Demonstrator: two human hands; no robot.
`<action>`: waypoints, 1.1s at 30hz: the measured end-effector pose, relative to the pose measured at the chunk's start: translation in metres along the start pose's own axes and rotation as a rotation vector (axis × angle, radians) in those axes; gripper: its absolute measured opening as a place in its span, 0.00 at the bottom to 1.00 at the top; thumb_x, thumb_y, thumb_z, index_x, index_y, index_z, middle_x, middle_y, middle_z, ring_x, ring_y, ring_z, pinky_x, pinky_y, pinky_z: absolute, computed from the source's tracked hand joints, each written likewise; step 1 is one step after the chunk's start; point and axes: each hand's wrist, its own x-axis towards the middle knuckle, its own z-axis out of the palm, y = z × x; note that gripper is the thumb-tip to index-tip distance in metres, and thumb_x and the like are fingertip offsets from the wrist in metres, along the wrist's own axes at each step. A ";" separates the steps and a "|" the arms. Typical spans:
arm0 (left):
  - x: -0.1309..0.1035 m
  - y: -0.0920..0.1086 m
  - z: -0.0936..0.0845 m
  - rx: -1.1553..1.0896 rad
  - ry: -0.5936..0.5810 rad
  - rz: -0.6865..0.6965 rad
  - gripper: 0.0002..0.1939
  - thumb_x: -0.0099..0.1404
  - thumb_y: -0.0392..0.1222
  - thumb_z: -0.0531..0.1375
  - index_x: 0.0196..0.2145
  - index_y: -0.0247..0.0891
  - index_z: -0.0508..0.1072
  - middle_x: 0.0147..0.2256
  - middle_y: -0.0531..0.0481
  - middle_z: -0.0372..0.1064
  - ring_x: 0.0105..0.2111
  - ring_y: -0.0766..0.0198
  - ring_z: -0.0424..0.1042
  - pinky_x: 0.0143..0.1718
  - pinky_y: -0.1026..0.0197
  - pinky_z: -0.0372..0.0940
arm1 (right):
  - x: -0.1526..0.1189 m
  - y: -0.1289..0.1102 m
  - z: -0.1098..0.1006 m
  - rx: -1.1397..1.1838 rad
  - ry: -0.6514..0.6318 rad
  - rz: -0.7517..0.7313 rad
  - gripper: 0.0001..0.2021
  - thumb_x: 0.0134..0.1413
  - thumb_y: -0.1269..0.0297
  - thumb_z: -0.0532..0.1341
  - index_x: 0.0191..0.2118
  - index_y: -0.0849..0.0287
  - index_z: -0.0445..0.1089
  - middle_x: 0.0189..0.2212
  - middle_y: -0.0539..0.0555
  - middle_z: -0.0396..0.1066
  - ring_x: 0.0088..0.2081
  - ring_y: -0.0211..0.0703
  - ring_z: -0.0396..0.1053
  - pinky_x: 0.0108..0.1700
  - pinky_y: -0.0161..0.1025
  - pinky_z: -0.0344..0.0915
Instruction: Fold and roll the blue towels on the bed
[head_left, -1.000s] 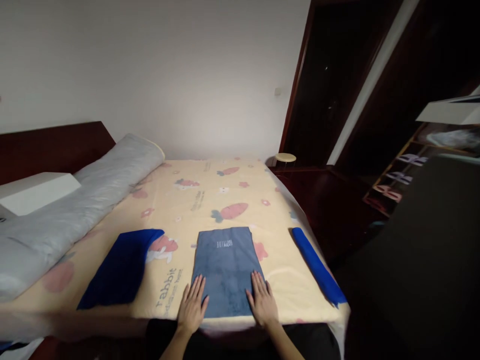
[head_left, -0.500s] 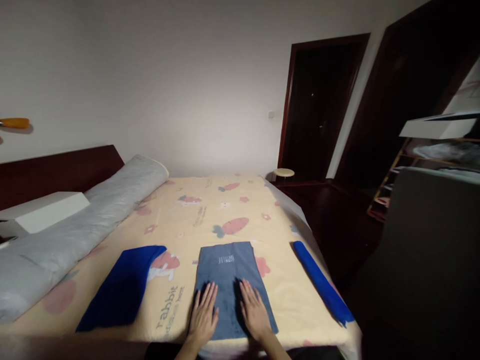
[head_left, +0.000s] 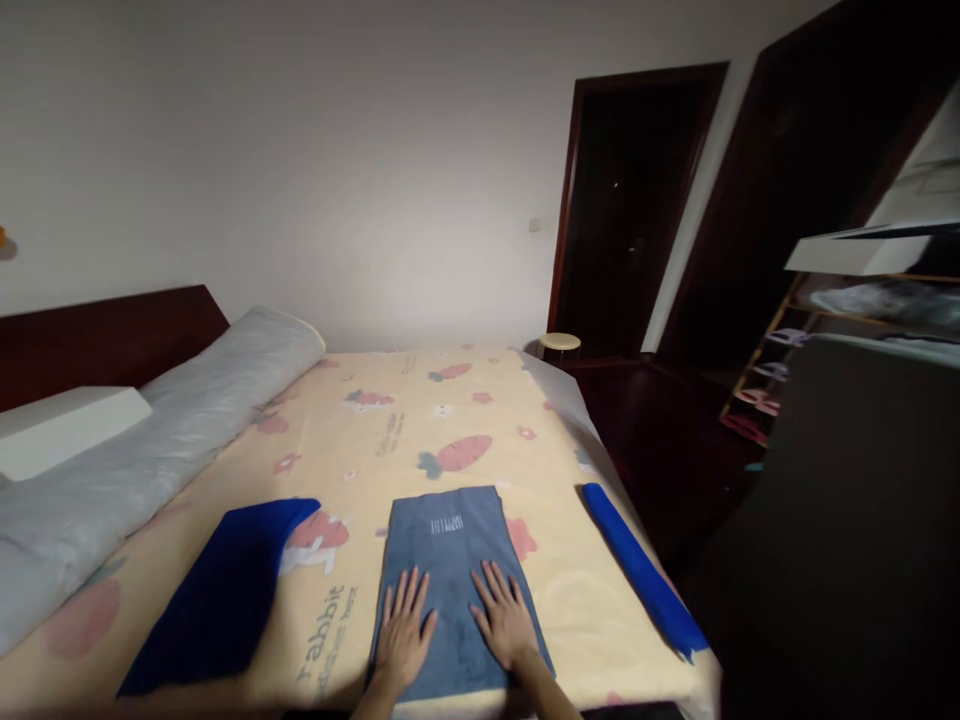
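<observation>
A grey-blue towel [head_left: 450, 550] with white lettering near its far end lies flat on the bed, close to the front edge. Both palms rest on it: my left hand [head_left: 403, 628] on its left side, my right hand [head_left: 506, 612] on its right, fingers stretched and a little apart. To the left, a dark blue cloth [head_left: 214, 590] lies spread flat. Toward the bed's right edge lies a bright blue rolled cloth [head_left: 641, 570], long and narrow. Neither hand touches the two blue cloths.
The bed [head_left: 420, 400] has a yellow sheet printed with carrots and rabbits. Along its left side lies a rolled grey quilt [head_left: 202, 385] beside a white box-like object [head_left: 71, 425]. A round stool [head_left: 559, 342] stands near the dark door [head_left: 637, 200]. Shelves [head_left: 772, 370] stand at right.
The view has shifted slightly, so the cloths and bed sit a little differently in frame. My right hand's fingers are spread wider on the towel; both hands stay on it.
</observation>
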 end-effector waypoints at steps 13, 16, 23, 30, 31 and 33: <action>-0.009 -0.029 0.003 0.104 0.163 -0.133 0.34 0.69 0.56 0.44 0.67 0.40 0.44 0.65 0.43 0.54 0.65 0.52 0.55 0.66 0.38 0.44 | 0.001 0.013 0.013 -0.098 0.212 0.303 0.41 0.64 0.40 0.38 0.67 0.75 0.49 0.68 0.69 0.43 0.69 0.59 0.42 0.66 0.58 0.46; 0.003 -0.012 -0.010 0.094 0.166 0.018 0.32 0.71 0.50 0.42 0.68 0.41 0.37 0.67 0.47 0.51 0.65 0.57 0.53 0.66 0.43 0.47 | 0.008 -0.003 0.000 -0.016 0.133 0.059 0.31 0.67 0.49 0.40 0.69 0.61 0.45 0.69 0.57 0.41 0.69 0.49 0.40 0.67 0.53 0.44; 0.036 0.015 -0.026 -0.030 -0.079 0.368 0.40 0.66 0.42 0.50 0.67 0.47 0.28 0.69 0.54 0.41 0.67 0.61 0.47 0.67 0.47 0.48 | 0.034 -0.034 -0.016 0.114 -0.137 -0.295 0.28 0.65 0.55 0.48 0.69 0.51 0.45 0.68 0.54 0.47 0.69 0.47 0.43 0.68 0.53 0.43; 0.036 -0.029 -0.005 -0.071 -0.179 0.165 0.32 0.70 0.57 0.44 0.67 0.52 0.38 0.68 0.54 0.42 0.67 0.57 0.49 0.65 0.43 0.52 | 0.039 0.005 -0.012 0.072 -0.059 -0.153 0.28 0.65 0.43 0.44 0.67 0.43 0.50 0.68 0.51 0.45 0.68 0.50 0.45 0.67 0.59 0.45; 0.033 -0.034 0.003 -0.053 -0.142 0.093 0.31 0.70 0.57 0.42 0.67 0.51 0.38 0.68 0.53 0.43 0.67 0.57 0.49 0.65 0.43 0.52 | 0.040 0.012 -0.007 0.049 -0.009 -0.084 0.28 0.65 0.43 0.43 0.67 0.44 0.50 0.68 0.51 0.46 0.68 0.51 0.45 0.67 0.59 0.45; 0.026 -0.038 0.020 0.002 -0.043 -0.050 0.31 0.70 0.57 0.41 0.67 0.49 0.41 0.68 0.50 0.46 0.66 0.54 0.51 0.64 0.40 0.52 | 0.041 0.025 0.006 0.006 0.094 0.061 0.31 0.64 0.42 0.42 0.67 0.50 0.51 0.68 0.54 0.48 0.68 0.54 0.46 0.66 0.59 0.45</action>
